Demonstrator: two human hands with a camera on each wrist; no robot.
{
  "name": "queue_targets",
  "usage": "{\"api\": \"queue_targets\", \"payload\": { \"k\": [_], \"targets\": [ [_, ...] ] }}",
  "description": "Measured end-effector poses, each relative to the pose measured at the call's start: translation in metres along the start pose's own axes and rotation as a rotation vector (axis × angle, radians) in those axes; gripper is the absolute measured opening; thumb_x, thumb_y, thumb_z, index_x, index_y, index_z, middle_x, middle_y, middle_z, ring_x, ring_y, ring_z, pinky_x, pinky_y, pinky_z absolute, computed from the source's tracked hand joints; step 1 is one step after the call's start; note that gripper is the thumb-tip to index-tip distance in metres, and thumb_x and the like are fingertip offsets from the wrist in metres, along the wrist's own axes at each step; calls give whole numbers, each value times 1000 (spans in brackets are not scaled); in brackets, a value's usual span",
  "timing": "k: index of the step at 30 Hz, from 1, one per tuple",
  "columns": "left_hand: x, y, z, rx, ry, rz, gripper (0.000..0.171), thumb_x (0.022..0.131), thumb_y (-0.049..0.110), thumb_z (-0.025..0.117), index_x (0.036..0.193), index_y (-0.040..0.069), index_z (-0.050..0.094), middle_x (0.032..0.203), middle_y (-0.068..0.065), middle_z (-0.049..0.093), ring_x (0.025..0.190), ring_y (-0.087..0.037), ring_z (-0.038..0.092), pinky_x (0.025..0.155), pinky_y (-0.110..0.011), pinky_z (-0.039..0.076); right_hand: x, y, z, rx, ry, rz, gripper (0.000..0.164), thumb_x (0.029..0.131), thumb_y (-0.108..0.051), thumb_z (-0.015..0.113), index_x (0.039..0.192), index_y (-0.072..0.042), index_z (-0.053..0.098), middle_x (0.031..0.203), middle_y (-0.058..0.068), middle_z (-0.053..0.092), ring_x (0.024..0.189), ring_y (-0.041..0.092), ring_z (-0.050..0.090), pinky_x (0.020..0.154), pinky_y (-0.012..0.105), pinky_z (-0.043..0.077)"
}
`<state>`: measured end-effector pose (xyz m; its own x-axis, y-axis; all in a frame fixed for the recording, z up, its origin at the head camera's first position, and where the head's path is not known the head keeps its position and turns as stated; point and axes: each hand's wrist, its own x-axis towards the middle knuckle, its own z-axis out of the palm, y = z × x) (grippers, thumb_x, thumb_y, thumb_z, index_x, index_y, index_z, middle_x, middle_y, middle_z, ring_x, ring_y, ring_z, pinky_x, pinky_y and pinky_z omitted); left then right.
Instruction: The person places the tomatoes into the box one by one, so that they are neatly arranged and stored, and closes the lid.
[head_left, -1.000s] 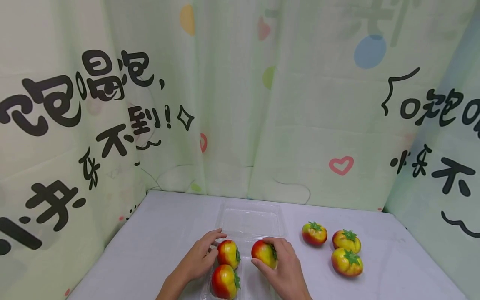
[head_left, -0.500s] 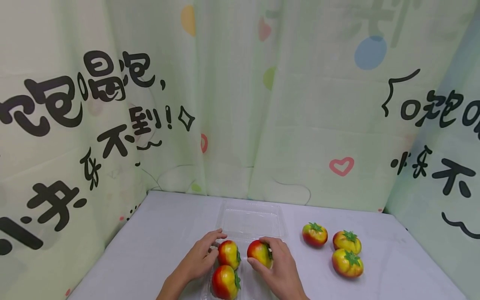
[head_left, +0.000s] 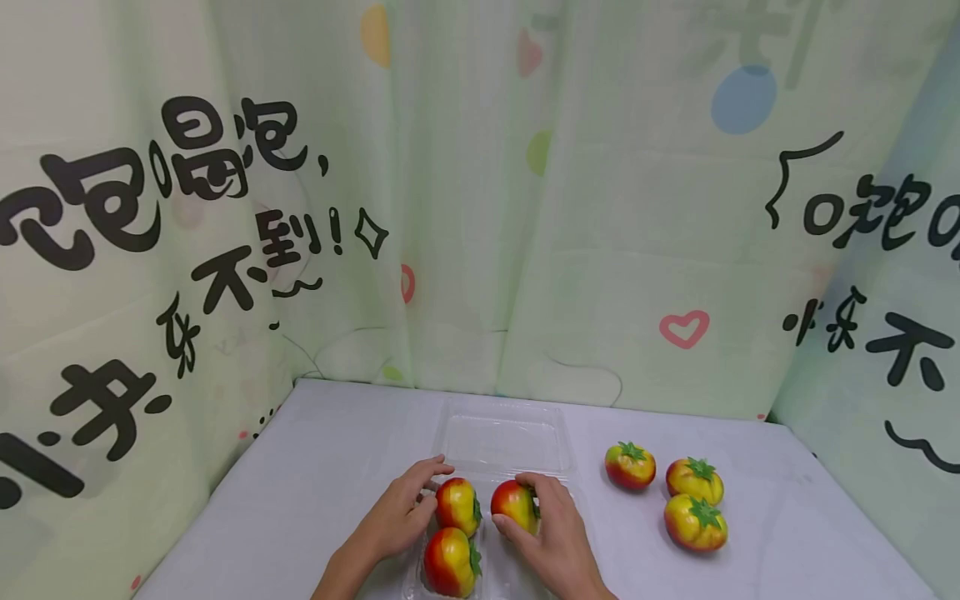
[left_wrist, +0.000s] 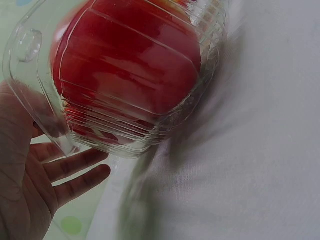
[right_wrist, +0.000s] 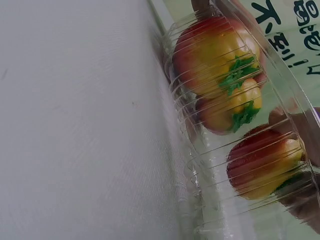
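Observation:
In the head view, two red-and-yellow artificial persimmons, a far one (head_left: 456, 505) and a near one (head_left: 448, 562), lie on their sides along the left of a clear plastic clamshell box (head_left: 510, 575). My left hand (head_left: 397, 512) rests at the box's left edge, its fingers loosely extended beside the rim (left_wrist: 30, 95) in the left wrist view. My right hand (head_left: 555, 533) pinches a third persimmon (head_left: 513, 503) between thumb and fingers, inside the box's right half. Through the ribbed wall, the right wrist view shows this held persimmon (right_wrist: 260, 162) apart from the other two.
The box's transparent lid (head_left: 502, 437) lies folded back behind it. To the right, three more persimmons stand leaf-up on the white table (head_left: 337, 442): one alone (head_left: 630, 466), and a pair (head_left: 695, 523) touching. A printed curtain (head_left: 465, 250) hangs behind and at both sides.
My right hand has moved the persimmon a little to the left, closer to the pair in the box. The left hand has stayed at the box's edge.

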<state>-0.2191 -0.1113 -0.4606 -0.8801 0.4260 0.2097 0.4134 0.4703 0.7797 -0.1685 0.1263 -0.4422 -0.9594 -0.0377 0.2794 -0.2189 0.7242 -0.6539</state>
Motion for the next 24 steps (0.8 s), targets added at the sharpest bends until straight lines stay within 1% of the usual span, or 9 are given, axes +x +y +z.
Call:
{"api": "queue_targets", "payload": {
  "k": [3,10,14,19,24],
  "targets": [
    [0,0,0,2,2,3,44,97,9,48,140,3,56,153,-19,49,117,-30,63,99,-51,55,1,-1,2,1,-6,-7,55,85,-37,82,127,-9,60,120,3,62,107,20,56,96,47,56],
    [-1,0,-1,3,0,9,44,97,9,48,140,3,56,152,-19,49,117,-30,63,99,-51,55,3,-5,4,32,-36,24,55,84,-34,84,127,-9,60,120,4,62,107,21,57,97,47,56],
    [0,-1,-1,3,1,15,43,98,9,48,140,3,56,152,-19,49,117,-29,63,99,-50,55,4,-6,5,50,-46,30,56,82,-31,85,127,-8,60,120,6,62,106,22,58,95,47,57],
    [0,-1,-1,5,0,13,43,98,10,49,140,4,56,152,-18,49,117,-29,63,99,-49,55,6,-8,7,58,-39,42,56,81,-31,86,125,-7,60,118,7,63,104,22,59,90,44,58],
    [0,-2,-1,7,-2,11,43,97,10,49,140,4,56,152,-18,49,117,-28,63,99,-48,55,7,-9,8,58,-40,60,56,81,-31,86,125,-6,60,117,7,62,103,22,59,90,44,59]
  ]
}}
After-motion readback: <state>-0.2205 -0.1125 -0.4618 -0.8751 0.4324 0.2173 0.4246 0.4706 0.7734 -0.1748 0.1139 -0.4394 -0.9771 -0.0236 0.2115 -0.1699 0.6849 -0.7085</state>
